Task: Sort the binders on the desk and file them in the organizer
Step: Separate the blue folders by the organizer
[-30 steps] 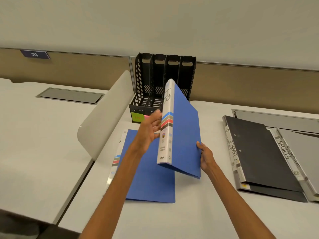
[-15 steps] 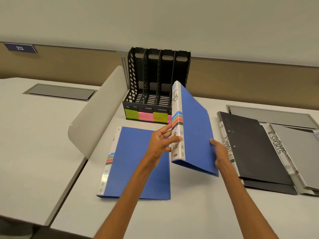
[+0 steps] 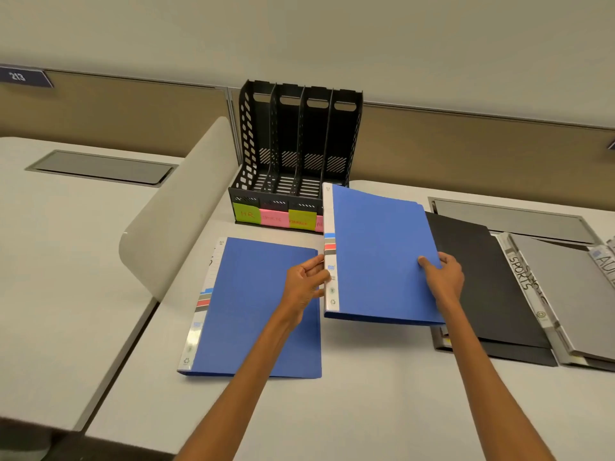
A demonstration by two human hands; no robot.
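Note:
I hold a blue binder [image 3: 376,254] nearly flat, just above the desk. My left hand [image 3: 306,281] grips its white spine, and my right hand [image 3: 444,277] grips its right edge, thumb on the cover. A second blue binder [image 3: 256,307] lies flat to the left. Right of the held one lie a black binder [image 3: 479,281] and a grey binder [image 3: 565,294] whose spine reads SPORTS. The black four-slot organizer [image 3: 299,154] stands behind, empty, with green, pink and yellow labels [image 3: 274,217] on its front.
A curved beige divider [image 3: 179,211] rises left of the organizer and separates this desk [image 3: 349,410] from the neighbouring one. Grey cable hatches [image 3: 100,166] are set into both desks. A brown partition runs along the back.
The held blue binder has swung from upright, spine toward me, down to nearly flat and moved right, partly over the black binder. Both hands stayed on it.

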